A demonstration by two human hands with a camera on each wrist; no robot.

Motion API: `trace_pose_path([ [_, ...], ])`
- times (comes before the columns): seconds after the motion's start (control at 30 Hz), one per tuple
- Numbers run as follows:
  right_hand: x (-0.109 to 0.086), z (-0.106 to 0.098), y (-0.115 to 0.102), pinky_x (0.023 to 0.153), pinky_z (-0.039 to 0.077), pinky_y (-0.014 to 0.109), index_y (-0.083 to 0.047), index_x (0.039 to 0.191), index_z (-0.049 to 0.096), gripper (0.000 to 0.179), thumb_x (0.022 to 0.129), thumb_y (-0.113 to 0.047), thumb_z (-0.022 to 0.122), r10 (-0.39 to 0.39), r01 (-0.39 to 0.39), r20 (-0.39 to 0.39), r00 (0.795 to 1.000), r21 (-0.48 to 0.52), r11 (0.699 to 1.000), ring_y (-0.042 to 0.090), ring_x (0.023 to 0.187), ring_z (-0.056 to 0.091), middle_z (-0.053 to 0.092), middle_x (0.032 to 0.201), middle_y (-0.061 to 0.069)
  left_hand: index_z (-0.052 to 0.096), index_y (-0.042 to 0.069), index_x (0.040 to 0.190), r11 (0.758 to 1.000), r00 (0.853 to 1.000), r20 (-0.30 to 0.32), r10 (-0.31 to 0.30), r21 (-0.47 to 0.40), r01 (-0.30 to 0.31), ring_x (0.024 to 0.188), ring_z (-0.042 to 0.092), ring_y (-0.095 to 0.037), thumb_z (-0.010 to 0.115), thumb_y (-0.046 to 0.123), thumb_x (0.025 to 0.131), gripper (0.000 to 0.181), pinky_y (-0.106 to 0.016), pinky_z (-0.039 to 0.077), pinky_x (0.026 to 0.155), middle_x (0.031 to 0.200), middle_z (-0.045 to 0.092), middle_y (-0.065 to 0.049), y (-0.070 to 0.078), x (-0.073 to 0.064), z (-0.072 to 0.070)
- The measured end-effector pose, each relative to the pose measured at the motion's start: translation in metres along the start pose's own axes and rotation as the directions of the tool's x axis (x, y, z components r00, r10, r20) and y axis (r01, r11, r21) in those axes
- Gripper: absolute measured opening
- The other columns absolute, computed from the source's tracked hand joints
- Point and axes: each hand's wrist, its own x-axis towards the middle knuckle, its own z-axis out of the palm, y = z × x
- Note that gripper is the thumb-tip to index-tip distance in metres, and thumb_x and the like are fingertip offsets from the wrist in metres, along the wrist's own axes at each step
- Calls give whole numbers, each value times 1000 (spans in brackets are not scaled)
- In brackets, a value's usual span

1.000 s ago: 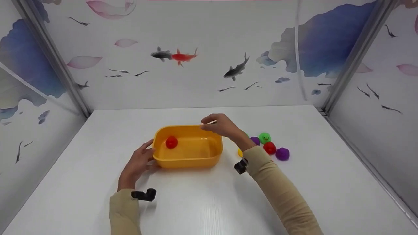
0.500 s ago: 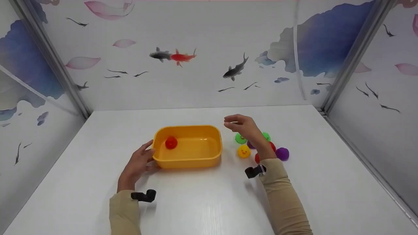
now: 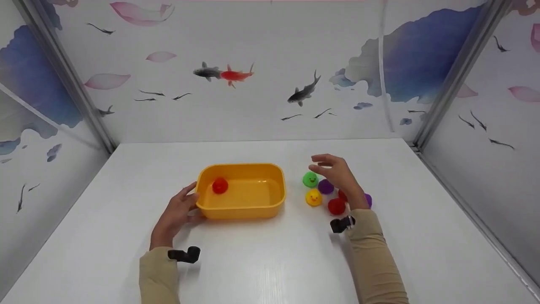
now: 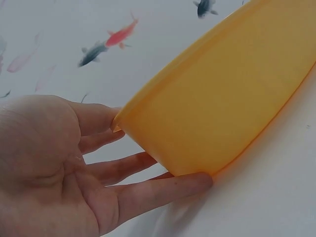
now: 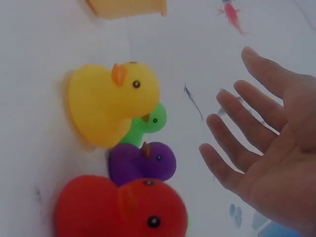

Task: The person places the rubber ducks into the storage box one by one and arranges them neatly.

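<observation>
A red toy (image 3: 220,185) is sitting inside the yellow tub (image 3: 241,213); the left hand (image 3: 177,213) is touching the tub's end with spread fingers. The right hand (image 3: 339,173) has been moving away from the tub and is now hovering, fingers apart and holding nothing, near the loose ducks (image 3: 314,197) still outside; it may be hiding some.

You can read no text, label, brand, number or sign in any of the three views.
</observation>
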Motion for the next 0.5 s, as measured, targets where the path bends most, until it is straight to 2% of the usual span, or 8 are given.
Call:
trace_pose_path([
  [0.1, 2, 1, 8, 117, 41, 52, -21, 141, 57, 55, 92, -42, 70, -16, 16, -11, 1000, -40, 999, 34, 141, 45, 54, 148, 11, 22, 28, 161, 1000, 1000, 1, 7, 6, -7, 130, 55, -33, 43, 34, 108, 58, -39, 57, 99, 156, 42, -17, -1, 0, -1],
  [0.27, 5, 5, 18, 117, 41, 52, -18, 142, 56, 55, 93, -39, 70, 2, -2, -5, 1000, -77, 997, 35, 140, 45, 53, 148, 13, 23, 28, 160, 1000, 1000, -8, 7, 12, -7, 130, 56, -32, 44, 36, 108, 57, -38, 57, 99, 156, 43, -16, -3, 2, -1],
  [0.5, 7, 10, 29, 116, 43, 49, -15, 143, 55, 53, 94, -30, 70, 55, -54, 31, 998, -31, 998, 36, 139, 48, 52, 149, 15, 22, 29, 161, 1000, 1000, -7, 2, 16, -2, 132, 54, -33, 44, 37, 107, 58, -40, 55, 102, 157, 42, -15, -3, 3, -2],
])
